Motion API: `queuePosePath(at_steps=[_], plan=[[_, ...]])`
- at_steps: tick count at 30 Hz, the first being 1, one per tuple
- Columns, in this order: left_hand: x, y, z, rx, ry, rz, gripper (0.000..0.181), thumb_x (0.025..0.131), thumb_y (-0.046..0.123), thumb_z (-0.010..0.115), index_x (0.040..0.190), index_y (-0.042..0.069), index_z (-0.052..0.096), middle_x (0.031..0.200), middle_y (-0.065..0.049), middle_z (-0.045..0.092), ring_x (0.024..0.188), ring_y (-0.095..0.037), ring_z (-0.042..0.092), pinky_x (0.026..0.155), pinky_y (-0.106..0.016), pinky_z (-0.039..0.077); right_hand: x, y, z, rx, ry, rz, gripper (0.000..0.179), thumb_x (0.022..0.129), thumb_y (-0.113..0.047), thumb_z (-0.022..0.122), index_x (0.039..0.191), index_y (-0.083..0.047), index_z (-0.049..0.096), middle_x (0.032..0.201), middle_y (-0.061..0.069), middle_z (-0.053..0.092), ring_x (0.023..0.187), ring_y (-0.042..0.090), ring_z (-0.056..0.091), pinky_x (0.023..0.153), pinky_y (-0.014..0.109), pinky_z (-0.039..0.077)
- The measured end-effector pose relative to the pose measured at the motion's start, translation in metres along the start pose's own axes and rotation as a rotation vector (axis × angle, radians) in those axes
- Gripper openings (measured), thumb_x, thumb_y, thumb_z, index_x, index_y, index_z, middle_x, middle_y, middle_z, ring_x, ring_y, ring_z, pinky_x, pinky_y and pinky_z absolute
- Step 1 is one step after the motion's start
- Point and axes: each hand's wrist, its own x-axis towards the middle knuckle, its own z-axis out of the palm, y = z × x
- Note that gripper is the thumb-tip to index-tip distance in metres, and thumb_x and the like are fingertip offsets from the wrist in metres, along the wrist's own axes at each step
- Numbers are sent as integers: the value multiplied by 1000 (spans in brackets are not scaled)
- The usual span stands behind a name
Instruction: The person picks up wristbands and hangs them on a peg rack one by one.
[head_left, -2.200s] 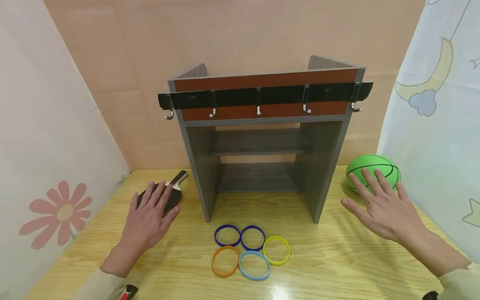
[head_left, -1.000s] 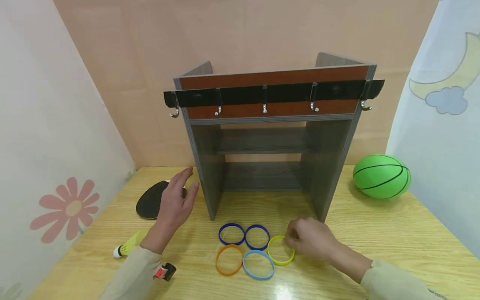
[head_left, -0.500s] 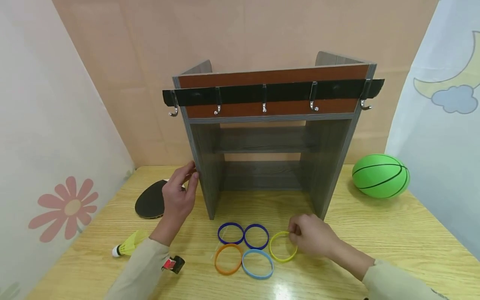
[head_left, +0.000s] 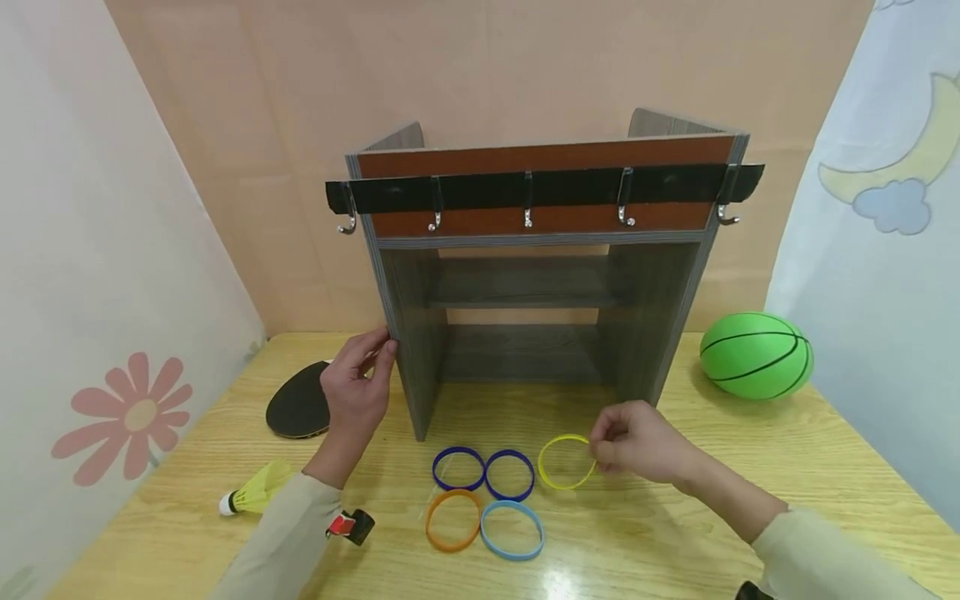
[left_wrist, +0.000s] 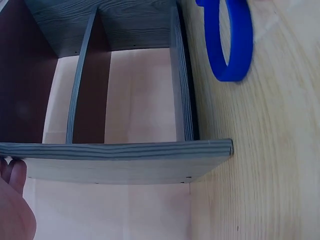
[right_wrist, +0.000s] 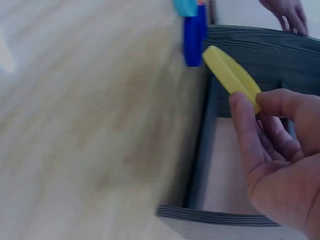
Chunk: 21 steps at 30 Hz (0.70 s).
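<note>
A yellow silicone wristband (head_left: 551, 479) is pinched between the thumb and fingers of my right hand (head_left: 637, 440), in front of the rack's right side. In the right wrist view the yellow band (right_wrist: 231, 74) tilts up from my fingertips. My left hand (head_left: 356, 387), its fingers bent, holds the left side panel of a grey wooden rack (head_left: 405, 333) near its front edge. On the table lie two dark blue wristbands (head_left: 458, 449), an orange wristband (head_left: 429, 528) and a light blue wristband (head_left: 512, 556). A black strip (head_left: 480, 192) with several metal hooks (head_left: 528, 218) spans the rack's top front.
Behind my left hand lies a black table tennis paddle (head_left: 298, 404), partly hidden. A yellow shuttlecock (head_left: 258, 490) is beside my left forearm. At the right back of the wooden table (head_left: 675, 533) sits a green ball (head_left: 756, 356). Cloth walls (head_left: 525, 67) enclose the table.
My right hand came from near the ball to the yellow wristband, pinched it, and moved it away from the other bands toward the rack. My left hand moved from above the paddle to the rack's side.
</note>
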Motion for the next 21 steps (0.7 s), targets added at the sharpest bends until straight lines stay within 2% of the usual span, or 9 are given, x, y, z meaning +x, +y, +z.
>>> queuePosePath(at_steps=[3, 8, 13, 17, 21], plan=[[-1, -1, -1, -15, 10, -50, 19, 82, -13, 66, 100, -8, 69, 92, -16, 68, 83, -19, 65, 75, -26, 54, 4, -13, -5, 94, 21, -3, 9, 84, 2, 64, 85, 9, 59, 77, 17, 62, 73, 40, 65, 65, 45, 57], [-3, -4, -2, -56, 37, -105, 14, 85, -5, 67, 99, -7, 70, 91, -15, 68, 81, -16, 66, 74, -29, 55, 15, -40, -9, 216, 62, -54, 17, 84, 0, 68, 88, 13, 58, 84, 26, 63, 77, 31, 67, 70, 42, 57], [-4, -4, -1, -109, 61, -119, 13, 83, -11, 66, 95, -9, 70, 87, -18, 67, 78, -12, 65, 74, -27, 55, 30, -69, -7, 329, 109, -139, 15, 82, 2, 71, 87, 12, 60, 81, 21, 67, 76, 28, 68, 70, 40, 57], [-4, -4, 0, -137, 71, -129, 12, 83, -12, 66, 94, -10, 69, 85, -19, 67, 76, -11, 65, 73, -25, 55, 41, -91, -2, 415, 111, -191, 7, 81, 5, 70, 85, 5, 65, 82, 17, 68, 79, 28, 68, 74, 41, 56], [-5, -5, 1, -146, 68, -140, 10, 83, -11, 66, 92, -10, 69, 84, -19, 66, 76, -11, 65, 72, -24, 55, 49, -108, 4, 469, 98, -226, 6, 81, 4, 71, 85, 2, 66, 86, 16, 68, 82, 29, 68, 77, 40, 55]])
